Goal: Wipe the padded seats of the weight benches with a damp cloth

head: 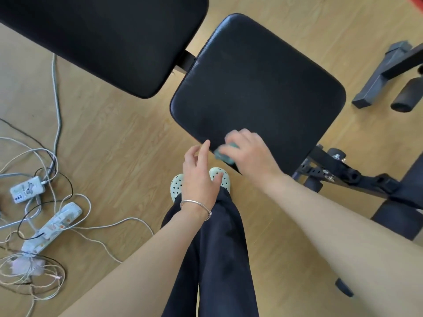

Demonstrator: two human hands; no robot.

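A black padded seat [258,88] of a weight bench fills the upper middle of the view. The bench's long black back pad [107,37] lies to its upper left. My right hand [249,152] grips a small teal cloth [225,153] and presses it on the seat's near edge; the hand and cloth are blurred. My left hand [199,177] hovers beside it over the floor, just off the seat's near corner, fingers loosely spread and holding nothing. A thin bangle circles my left wrist.
The bench's black metal frame [343,172] with foam rollers extends right. Another dark stand [389,72] sits upper right. Power strips [52,227] and tangled cables [57,92] lie on the wooden floor at left. My legs and pale clogs [177,186] are below the seat.
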